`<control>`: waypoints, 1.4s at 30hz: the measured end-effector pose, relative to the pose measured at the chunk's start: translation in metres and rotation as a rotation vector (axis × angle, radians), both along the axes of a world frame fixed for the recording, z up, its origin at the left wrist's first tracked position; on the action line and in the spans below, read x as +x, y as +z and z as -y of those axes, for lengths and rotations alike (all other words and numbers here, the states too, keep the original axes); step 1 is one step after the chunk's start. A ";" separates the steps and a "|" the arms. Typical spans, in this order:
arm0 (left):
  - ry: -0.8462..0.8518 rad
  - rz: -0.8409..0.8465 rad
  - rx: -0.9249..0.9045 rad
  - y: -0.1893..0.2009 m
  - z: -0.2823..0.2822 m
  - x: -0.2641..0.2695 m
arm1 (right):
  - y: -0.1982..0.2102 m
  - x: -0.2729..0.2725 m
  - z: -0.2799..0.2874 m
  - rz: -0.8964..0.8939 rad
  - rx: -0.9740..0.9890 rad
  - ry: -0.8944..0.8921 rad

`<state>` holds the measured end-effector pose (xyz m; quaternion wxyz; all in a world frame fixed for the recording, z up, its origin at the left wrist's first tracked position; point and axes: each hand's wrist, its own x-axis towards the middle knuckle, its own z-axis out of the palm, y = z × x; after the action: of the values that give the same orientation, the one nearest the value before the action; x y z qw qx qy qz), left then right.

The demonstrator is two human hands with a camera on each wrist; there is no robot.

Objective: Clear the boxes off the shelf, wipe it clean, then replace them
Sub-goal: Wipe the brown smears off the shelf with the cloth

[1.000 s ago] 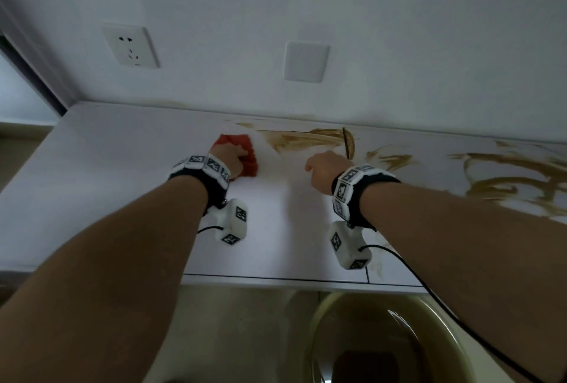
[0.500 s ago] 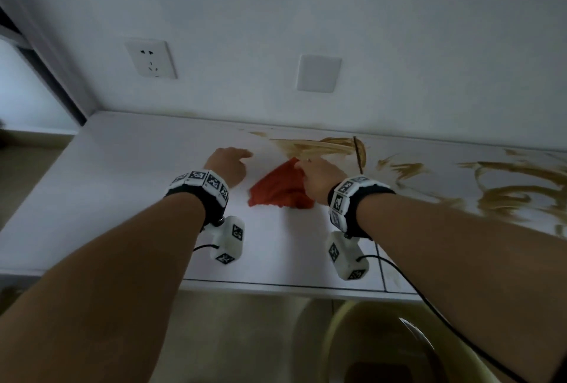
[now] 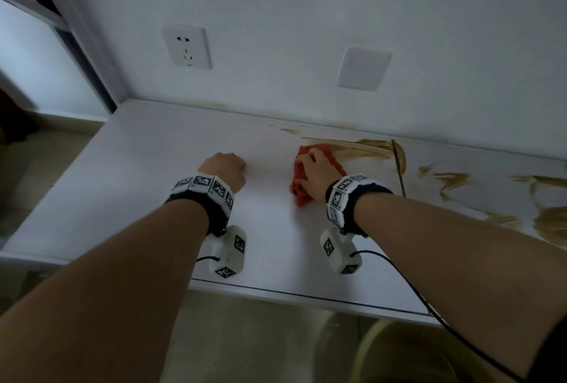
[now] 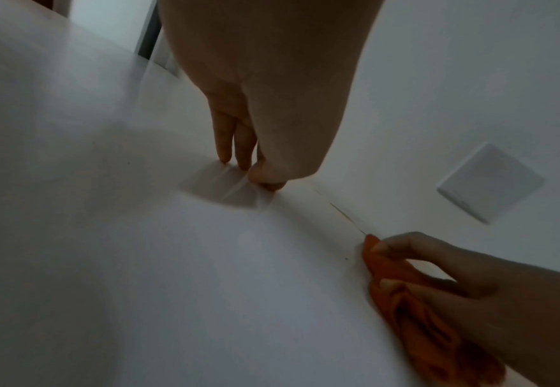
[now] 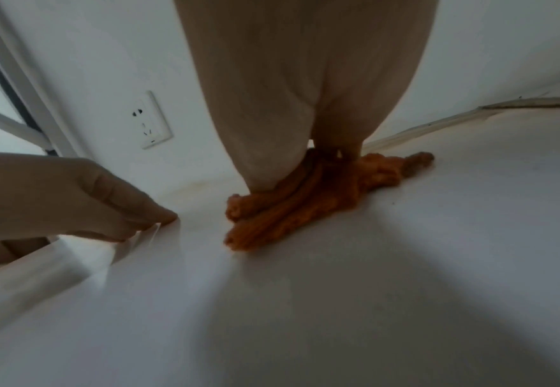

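Observation:
No boxes are in view. The white shelf carries brown smears along its back and right side. My right hand presses an orange-red cloth onto the shelf at the left end of the smears. Its fingers and thumb curl into the bunched cloth in the left wrist view. In the right wrist view the cloth lies under the palm. My left hand holds nothing, a short way left of the cloth. Its fingertips touch the bare shelf.
A wall socket and a blank cover plate sit on the wall behind the shelf. A thin dark stick lies across the smears. More smears spread to the right. A yellowish basin stands on the floor below the shelf's front edge.
The cloth went from my left hand to my right hand. The right hand then pushed it back toward the smears, while the left hand drew away left and now touches the shelf.

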<state>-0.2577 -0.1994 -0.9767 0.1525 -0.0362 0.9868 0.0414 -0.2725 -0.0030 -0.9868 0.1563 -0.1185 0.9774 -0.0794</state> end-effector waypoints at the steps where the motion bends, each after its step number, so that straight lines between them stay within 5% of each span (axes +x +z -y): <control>1: 0.001 -0.008 0.003 -0.001 0.001 -0.001 | -0.002 -0.005 -0.001 0.001 -0.010 0.020; 11: 0.029 -0.028 0.014 -0.003 0.000 -0.007 | 0.014 0.005 0.036 0.140 0.224 0.446; 23: 0.079 -0.056 0.060 -0.002 0.002 -0.008 | 0.013 -0.036 0.059 0.154 0.261 0.367; 32: 0.091 -0.049 0.112 -0.001 0.006 -0.006 | 0.014 -0.052 0.003 0.126 0.301 0.177; 42: 0.115 -0.060 0.104 -0.001 0.005 -0.009 | 0.012 -0.029 0.042 0.146 0.277 0.421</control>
<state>-0.2666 -0.2047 -0.9776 0.1221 -0.0835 0.9837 0.1023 -0.3014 -0.0451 -0.9743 0.2541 -0.2908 0.9188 0.0812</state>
